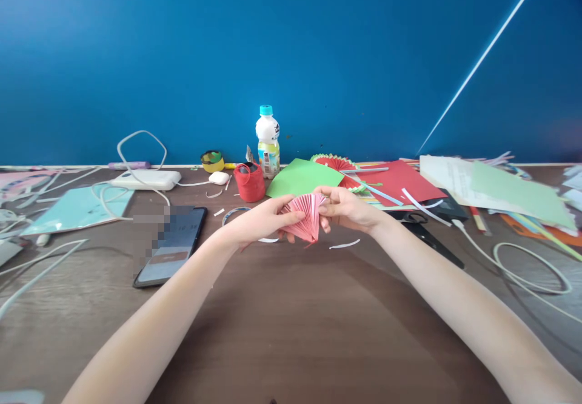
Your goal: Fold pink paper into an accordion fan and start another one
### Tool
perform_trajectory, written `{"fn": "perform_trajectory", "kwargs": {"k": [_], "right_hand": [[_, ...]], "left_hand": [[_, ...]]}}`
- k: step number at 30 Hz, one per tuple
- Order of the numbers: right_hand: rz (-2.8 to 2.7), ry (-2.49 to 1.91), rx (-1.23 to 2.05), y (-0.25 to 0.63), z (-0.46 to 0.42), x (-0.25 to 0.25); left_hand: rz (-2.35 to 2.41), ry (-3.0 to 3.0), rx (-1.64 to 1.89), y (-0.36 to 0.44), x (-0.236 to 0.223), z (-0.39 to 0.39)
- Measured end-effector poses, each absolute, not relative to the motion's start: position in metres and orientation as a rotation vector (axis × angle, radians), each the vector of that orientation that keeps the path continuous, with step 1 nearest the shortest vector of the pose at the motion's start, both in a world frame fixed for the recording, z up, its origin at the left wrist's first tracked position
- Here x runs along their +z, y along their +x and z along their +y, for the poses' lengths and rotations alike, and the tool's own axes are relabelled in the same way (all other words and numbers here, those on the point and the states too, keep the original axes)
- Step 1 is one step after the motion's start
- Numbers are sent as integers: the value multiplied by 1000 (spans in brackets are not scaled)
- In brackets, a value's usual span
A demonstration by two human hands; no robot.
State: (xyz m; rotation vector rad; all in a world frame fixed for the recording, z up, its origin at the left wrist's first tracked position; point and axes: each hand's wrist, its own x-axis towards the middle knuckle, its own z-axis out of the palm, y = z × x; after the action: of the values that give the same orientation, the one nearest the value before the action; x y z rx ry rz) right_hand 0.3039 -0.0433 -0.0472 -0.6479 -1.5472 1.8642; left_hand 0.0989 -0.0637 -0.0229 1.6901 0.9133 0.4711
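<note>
A pleated pink paper fan [305, 216] is held up over the table, its folds spreading upward from a gathered point at the bottom. My left hand [268, 219] grips the fan's left side, thumb in front and fingers behind. On the right side, my right hand [343, 208] pinches the outer folds between thumb and fingers. Some fingertips of both hands are hidden behind the paper. Beyond the fan lie a green paper sheet [304, 178] and another pleated fan [336, 162], red with a green-and-white edge.
A white bottle [267, 140] and a red container [250, 182] stand behind my hands. Left are a phone [175, 243], a power bank [148, 179] and a light-blue sheet [82, 207]. Red paper [398, 179], paper strips and a white cable [531, 270] lie on the right.
</note>
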Motion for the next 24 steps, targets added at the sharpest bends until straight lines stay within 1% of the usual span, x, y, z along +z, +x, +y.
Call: {"fn": "perform_trajectory", "kwargs": {"k": [11, 19, 22, 24], "right_hand": [[-1500, -679, 1851, 295, -43, -59], [-1436, -691, 2008, 283, -52, -59], [-1432, -710, 1945, 279, -53, -60], [-1440, -697, 1818, 278, -52, -60]], "left_hand": [[891, 1798, 427, 104, -17, -71], [816, 1798, 439, 114, -21, -76], [819, 1764, 453, 115, -23, -75], [875, 1680, 504, 113, -23, -72]]}}
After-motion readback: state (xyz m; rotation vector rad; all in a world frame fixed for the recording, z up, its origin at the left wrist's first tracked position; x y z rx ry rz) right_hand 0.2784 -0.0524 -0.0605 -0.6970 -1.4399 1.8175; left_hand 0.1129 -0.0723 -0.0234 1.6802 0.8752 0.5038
